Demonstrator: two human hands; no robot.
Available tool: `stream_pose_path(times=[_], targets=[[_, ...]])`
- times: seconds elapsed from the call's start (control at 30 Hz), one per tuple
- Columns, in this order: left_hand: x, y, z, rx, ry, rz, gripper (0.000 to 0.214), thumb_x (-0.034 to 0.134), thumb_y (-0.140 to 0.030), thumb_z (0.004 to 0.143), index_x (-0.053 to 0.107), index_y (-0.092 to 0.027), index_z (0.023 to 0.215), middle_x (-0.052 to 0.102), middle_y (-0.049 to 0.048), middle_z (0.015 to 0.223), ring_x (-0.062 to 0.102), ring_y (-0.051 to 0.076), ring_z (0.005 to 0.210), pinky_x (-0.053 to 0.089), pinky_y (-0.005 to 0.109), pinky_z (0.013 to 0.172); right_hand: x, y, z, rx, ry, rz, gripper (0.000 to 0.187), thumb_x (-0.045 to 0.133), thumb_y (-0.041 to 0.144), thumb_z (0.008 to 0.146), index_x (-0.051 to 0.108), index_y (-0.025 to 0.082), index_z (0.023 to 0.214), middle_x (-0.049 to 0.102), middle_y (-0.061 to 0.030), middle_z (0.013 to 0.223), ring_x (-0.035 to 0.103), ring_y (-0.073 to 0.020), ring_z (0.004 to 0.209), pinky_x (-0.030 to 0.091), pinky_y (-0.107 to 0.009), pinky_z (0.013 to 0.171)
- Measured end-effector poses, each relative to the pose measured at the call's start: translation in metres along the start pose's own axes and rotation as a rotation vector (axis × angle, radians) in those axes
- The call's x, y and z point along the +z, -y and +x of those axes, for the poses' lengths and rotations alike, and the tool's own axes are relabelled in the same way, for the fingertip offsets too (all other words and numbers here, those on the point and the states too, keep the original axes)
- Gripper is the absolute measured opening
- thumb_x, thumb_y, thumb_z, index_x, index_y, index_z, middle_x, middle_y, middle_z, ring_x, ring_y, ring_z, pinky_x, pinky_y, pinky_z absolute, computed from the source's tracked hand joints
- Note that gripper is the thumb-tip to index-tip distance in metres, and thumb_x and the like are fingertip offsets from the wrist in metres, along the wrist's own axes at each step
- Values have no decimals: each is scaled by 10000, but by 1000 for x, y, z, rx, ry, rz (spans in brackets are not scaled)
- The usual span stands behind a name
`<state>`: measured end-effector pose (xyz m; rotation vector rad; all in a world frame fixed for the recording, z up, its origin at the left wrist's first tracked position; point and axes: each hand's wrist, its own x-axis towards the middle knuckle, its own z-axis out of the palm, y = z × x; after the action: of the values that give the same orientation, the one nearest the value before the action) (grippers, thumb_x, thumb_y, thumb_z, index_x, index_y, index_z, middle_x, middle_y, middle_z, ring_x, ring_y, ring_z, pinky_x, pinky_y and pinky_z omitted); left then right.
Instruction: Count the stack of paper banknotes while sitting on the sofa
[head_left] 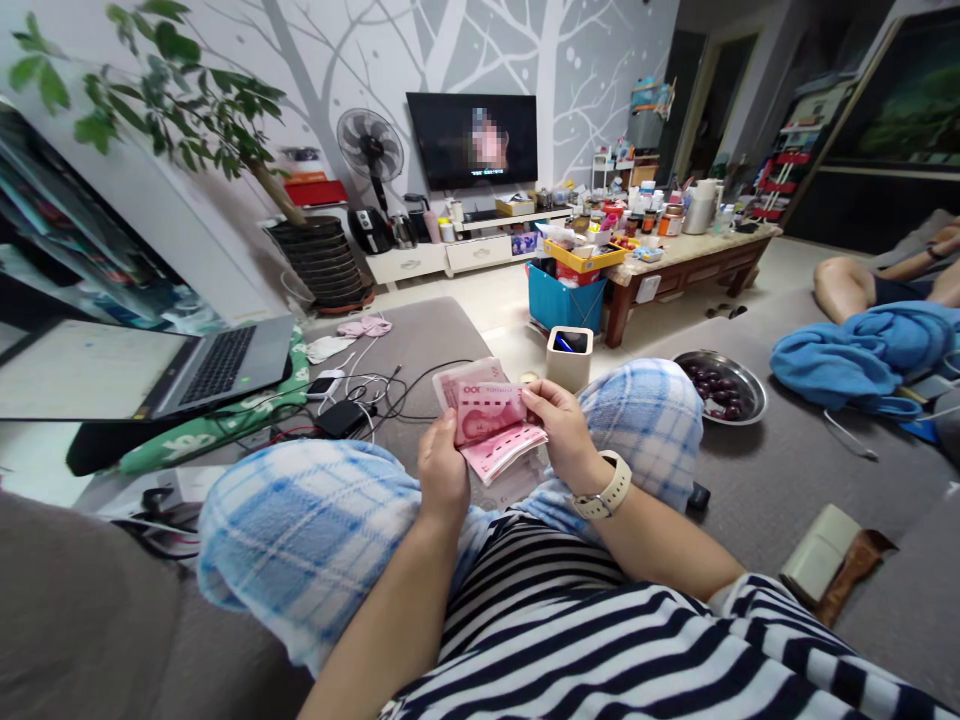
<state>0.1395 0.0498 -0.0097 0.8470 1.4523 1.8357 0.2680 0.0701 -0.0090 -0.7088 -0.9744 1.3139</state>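
A stack of pink banknotes (498,418), marked 100, is held over my lap between both hands. My left hand (444,462) is closed around the left side of the stack, thumb on top. At the upper right edge, my right hand (561,425) pinches a note between thumb and fingers. This note stands raised, while the lower notes fan out beneath it. Behind the stack, another pale pink note (444,384) sticks out at the upper left. A cream watch (606,490) is on my right wrist. The undersides of the notes and some fingertips are hidden.
To the left, an open laptop (225,362) rests on a green cushion (187,432) beside tangled cables. A metal bowl of dark fruit (759,412) sits right of my knee. A wallet (823,548) lies further right. Another person's leg (844,285) shows near a blue cloth (847,350).
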Motion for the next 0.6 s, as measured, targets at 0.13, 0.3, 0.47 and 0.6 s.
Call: stream_pose_path(times=[0.13,0.3,0.47,0.6], targets=[[0,2,1,11,-8,-13,231,586,-375,715,655,-156,689,676,67,808,621,214,842,484,317,783,0,-1,0,1,1,-5,231,673,376,709,557,185,649,472,46,591,374,-88,545,288,-246,537],[-1,3,3,2,0,-4,193,590,-343,719,663,-166,697,684,74,834,619,231,913,482,328,822,1,0,-1,-2,0,7,232,680,367,706,555,181,644,469,51,571,375,-80,526,277,-241,521],[1,1,1,-18,50,-76,234,613,-395,699,655,-166,677,674,61,739,640,238,815,498,353,776,1,2,-1,13,34,-50,232,615,396,766,591,181,682,517,34,490,446,-96,479,291,-250,511],[3,2,-1,-50,113,-193,236,676,-403,651,648,-172,686,666,39,689,659,240,796,515,353,759,1,2,0,-16,26,-67,237,630,397,760,578,181,675,551,26,522,467,-98,508,322,-250,532]])
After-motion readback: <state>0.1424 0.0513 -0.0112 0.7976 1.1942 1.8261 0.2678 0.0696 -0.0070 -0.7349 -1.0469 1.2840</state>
